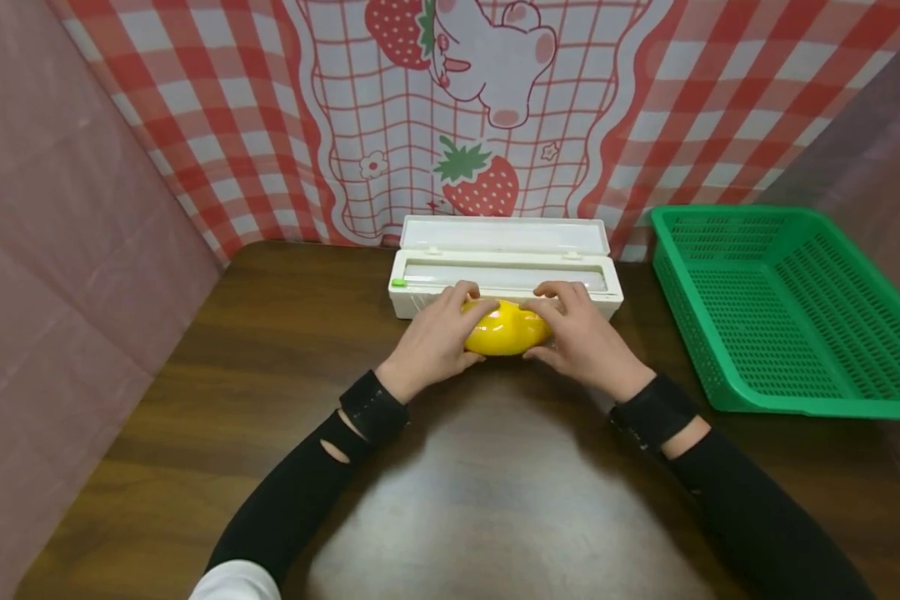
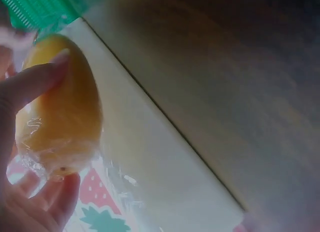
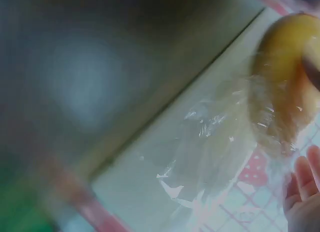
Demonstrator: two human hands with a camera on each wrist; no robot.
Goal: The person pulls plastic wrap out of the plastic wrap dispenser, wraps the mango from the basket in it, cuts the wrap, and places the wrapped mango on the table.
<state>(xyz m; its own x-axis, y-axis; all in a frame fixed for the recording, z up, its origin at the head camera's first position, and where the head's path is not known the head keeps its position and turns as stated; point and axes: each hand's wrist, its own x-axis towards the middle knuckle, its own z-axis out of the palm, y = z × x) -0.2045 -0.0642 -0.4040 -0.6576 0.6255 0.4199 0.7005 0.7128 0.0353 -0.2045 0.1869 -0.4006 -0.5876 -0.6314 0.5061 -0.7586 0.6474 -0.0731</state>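
Observation:
A yellow mango (image 1: 507, 328), partly covered in clear cling film (image 3: 200, 127), is held up between both hands in front of a white cling film dispenser (image 1: 506, 260). My left hand (image 1: 438, 337) grips the mango's left end, thumb laid along its side and fingers under the wrapped tip, as the left wrist view shows. On the other end is my right hand (image 1: 581, 337), its thumb against the fruit and fingers curved around the far side. Loose film trails off the mango beside the dispenser's white wall in the right wrist view.
The dispenser's lid (image 1: 506, 235) stands raised at the back, with a green slider (image 1: 398, 282) at its left end. To the right sits a green plastic basket (image 1: 772, 400). Behind the brown table (image 1: 450, 517) hangs a red-and-white checked cloth (image 1: 225, 125).

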